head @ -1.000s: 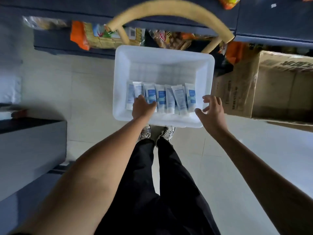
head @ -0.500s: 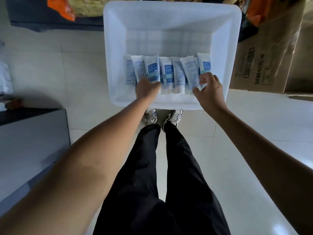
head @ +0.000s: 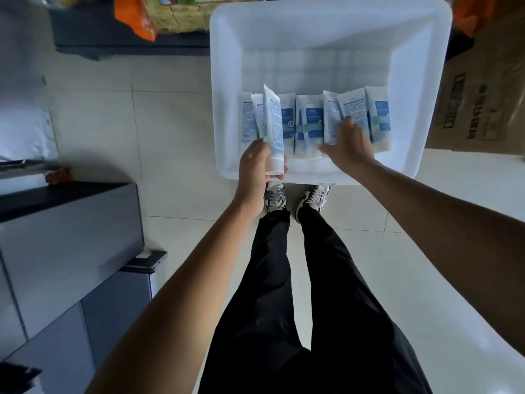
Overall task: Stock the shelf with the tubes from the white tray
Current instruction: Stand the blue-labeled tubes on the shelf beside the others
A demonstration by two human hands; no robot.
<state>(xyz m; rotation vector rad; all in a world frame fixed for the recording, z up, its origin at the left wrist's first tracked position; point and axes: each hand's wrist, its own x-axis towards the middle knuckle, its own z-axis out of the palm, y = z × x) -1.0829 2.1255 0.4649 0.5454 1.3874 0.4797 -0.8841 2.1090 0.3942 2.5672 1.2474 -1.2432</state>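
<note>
Looking down from the head camera, I see one white tray (head: pixel 420 89) on the tiled floor (head: pixel 176 132), just beyond my two sneakers (head: pixel 312 196). My left hand (head: pixel 257 169) is closed around the cap end of one white-and-blue tube (head: pixel 273 123), raised clear of the row with its crimped end pointing away from me. My right hand (head: pixel 350 145) lies palm down on the row of tubes (head: pixel 309 123) that rest side by side along the near wall of the tray; its fingers are spread and blurred, and I cannot tell whether they pinch any tube. I count about seven tubes lying in the row, overlapping enough to make the count uncertain, plus the one lifted: eight in all. The far half of the tray is bare. Beyond the tray, one dark low shelf (head: pixel 127 46) carries snack packets (head: pixel 170 15). One cardboard box (head: pixel 483 89) stands just right of the tray. One grey cabinet (head: pixel 65 251) sits at the left.
</note>
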